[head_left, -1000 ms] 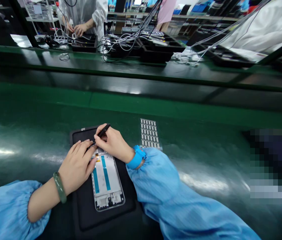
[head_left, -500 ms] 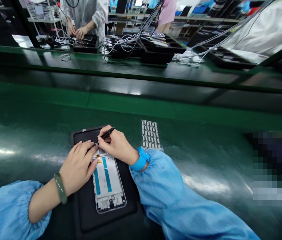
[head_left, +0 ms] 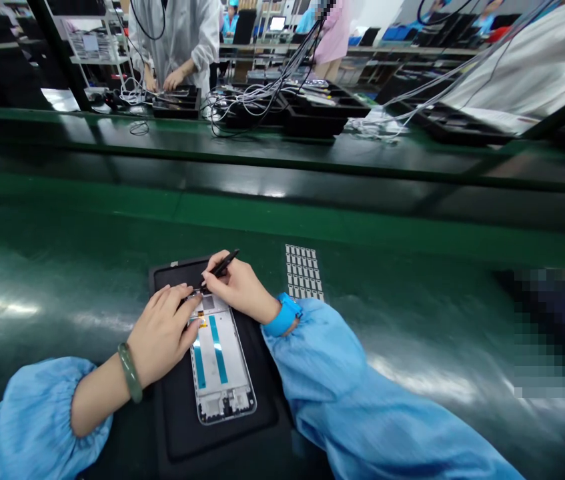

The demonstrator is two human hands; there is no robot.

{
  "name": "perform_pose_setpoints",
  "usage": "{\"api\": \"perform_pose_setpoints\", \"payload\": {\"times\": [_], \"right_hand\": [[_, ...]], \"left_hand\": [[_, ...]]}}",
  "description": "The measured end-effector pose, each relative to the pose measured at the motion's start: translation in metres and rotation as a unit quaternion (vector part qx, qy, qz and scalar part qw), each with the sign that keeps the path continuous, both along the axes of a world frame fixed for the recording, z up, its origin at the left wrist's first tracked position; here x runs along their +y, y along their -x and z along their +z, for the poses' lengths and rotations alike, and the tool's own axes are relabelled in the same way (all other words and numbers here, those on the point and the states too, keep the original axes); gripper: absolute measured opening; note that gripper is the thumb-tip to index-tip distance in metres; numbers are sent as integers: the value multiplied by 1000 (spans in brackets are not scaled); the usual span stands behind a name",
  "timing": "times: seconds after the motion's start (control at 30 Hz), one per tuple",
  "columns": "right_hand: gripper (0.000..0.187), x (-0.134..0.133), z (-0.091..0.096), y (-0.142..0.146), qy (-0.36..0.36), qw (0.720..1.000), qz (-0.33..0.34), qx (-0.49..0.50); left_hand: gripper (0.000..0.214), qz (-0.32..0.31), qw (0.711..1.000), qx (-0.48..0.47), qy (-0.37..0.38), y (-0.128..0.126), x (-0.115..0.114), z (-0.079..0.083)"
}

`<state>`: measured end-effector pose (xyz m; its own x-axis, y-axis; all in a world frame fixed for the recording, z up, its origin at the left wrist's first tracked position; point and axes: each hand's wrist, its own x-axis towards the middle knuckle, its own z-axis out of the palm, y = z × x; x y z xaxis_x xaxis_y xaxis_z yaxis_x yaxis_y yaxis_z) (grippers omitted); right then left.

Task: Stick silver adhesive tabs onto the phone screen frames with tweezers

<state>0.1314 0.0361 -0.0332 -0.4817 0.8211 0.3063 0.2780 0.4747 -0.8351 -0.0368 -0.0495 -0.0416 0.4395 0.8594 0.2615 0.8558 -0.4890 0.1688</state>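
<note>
A silver phone frame [head_left: 236, 357] with two blue strips lies on a black tray [head_left: 175, 437]. My right hand [head_left: 242, 288] pinches a slim black pen-shaped tool [head_left: 226, 262], its lower end pointing at the frame's top edge; the exact tip is hard to make out. Across the frame's upper left side rests my left hand [head_left: 162, 330], fingers stretched out and touching it near the top, thumb over its left edge. These fingers cover the frame's upper left corner. Small orange flex pieces [head_left: 202, 325] show beside the thumb.
A sheet of small grey parts in rows [head_left: 304, 273] lies on the green bench [head_left: 387, 287], right of the tray. Beyond a raised ledge [head_left: 262, 157] are black bins [head_left: 312, 123], tangled white cables [head_left: 247, 100] and a co-worker's hands [head_left: 175, 80]. A blurred dark shape [head_left: 557, 320] is at right.
The view has shifted slightly, so the scene sits a little lower and further right. My right hand is slightly farther from my left fingertips, baring more of the frame's top.
</note>
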Motion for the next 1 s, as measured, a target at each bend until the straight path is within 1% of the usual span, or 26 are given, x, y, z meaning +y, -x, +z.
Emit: {"api": "perform_pose_setpoints", "payload": {"times": [0.1,0.27,0.33,0.43,0.47,0.5,0.57,0.6,0.67,0.73,0.8,0.87,0.93,1.0], "right_hand": [[6,2,-6,0,28,999,0,26],[7,-3,-11,3,-1,1000,13,9],[8,-6,-8,3,-1,1000,-5,31],[10,-6,9,-3,-11,997,-58,47],[12,-5,16,-7,-34,997,-69,27],[16,-3,23,-13,-73,995,-72,-10],[22,2,32,-28,-156,977,-80,-118],[28,6,33,-35,-178,966,-73,-174],[40,13,28,-49,-187,943,-18,-275],[51,18,18,-58,-188,918,41,-346],[52,21,9,-62,-203,898,66,-384],[45,23,4,-64,-226,887,67,-398],[38,26,3,-65,-245,883,63,-394],[35,33,3,-69,-254,885,38,-387]], "left_hand": [[34,-1,1000,2,2,0,1,-1],[35,3,1000,-3,8,0,1,-2],[34,4,1000,-10,4,0,1,-1],[32,3,1000,-20,-1,-1,2,-1],[32,3,1000,-21,-2,-2,2,-1],[32,3,1000,-22,-3,-2,2,0],[32,3,1000,-21,-1,-2,3,0],[32,4,1000,-21,0,-2,4,0],[30,5,1000,-24,3,-3,5,1],[28,3,999,-31,6,-3,6,2],[27,-3,999,-39,10,-3,6,2],[27,-15,998,-51,18,-1,8,3],[29,-12,996,-84,19,4,9,4],[32,23,991,-134,-4,12,12,7]]}}
